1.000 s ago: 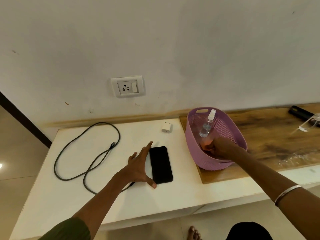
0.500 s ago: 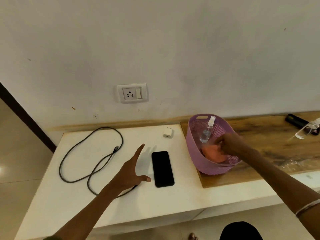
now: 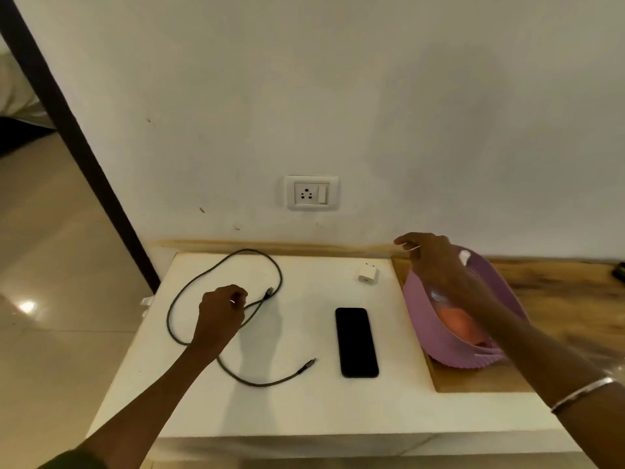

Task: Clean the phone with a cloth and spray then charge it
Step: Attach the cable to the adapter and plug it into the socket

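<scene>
head view: the phone [image 3: 356, 342] is seen flat at lower centre, untouched; cleaning is judged not begun, cloth [image 3: 455, 319] and spray bottle [image 3: 464, 257] still to be lifted from the basket [image 3: 507, 299] at right. the left hand [image 3: 221, 314] is curled loosely, empty, over the cable [image 3: 209, 275]. the right hand [image 3: 436, 262] is spread slackly above the basket, gripping nothing.

phone [image 3: 356, 342]: glossy black glass face
basket [image 3: 507, 308]: lilac perforated plastic
cable [image 3: 216, 292]: matt dark, braided-looking
charger plug [image 3: 368, 274]: smooth white plastic
white top [image 3: 304, 407]: smooth, slightly glossy
board [image 3: 568, 292]: grained, polished wood
bangle [image 3: 585, 394]: shiny metal
</scene>
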`<state>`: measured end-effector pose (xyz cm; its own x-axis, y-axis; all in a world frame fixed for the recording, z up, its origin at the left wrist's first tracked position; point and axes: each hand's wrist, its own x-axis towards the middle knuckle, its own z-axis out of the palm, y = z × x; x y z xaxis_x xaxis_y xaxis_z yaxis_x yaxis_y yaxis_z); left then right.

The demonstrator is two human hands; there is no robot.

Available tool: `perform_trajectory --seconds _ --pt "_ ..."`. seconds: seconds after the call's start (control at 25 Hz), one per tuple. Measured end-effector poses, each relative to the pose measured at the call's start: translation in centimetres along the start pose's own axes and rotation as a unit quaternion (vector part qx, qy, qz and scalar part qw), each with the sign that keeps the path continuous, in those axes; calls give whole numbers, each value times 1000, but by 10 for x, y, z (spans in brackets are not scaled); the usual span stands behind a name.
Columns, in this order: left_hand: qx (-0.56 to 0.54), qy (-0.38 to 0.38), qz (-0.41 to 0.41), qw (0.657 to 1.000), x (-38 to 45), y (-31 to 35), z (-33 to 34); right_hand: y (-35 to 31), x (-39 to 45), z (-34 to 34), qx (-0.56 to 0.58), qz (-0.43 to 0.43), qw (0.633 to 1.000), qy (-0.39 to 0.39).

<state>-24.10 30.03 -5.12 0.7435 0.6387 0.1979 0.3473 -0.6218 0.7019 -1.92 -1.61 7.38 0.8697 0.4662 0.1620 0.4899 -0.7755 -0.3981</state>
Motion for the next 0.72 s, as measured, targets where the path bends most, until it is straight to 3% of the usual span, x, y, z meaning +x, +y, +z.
perform_trajectory --seconds 0.16,0.36,0.48,0.64,0.72 --pt "29 -31 -13 999 3 -2 20 -2 26 71 -36 -1 996 -79" --pt "219 -89 48 970 4 -12 47 25 45 129 -119 25 980 -158" --pt "168 -70 36 983 3 -12 51 38 53 147 -53 17 987 -150" --pt "69 -31 6 997 5 -5 50 55 61 162 -122 -21 984 -129" --pt "45 -8 11 999 9 1 49 62 65 165 -68 -19 987 -145"
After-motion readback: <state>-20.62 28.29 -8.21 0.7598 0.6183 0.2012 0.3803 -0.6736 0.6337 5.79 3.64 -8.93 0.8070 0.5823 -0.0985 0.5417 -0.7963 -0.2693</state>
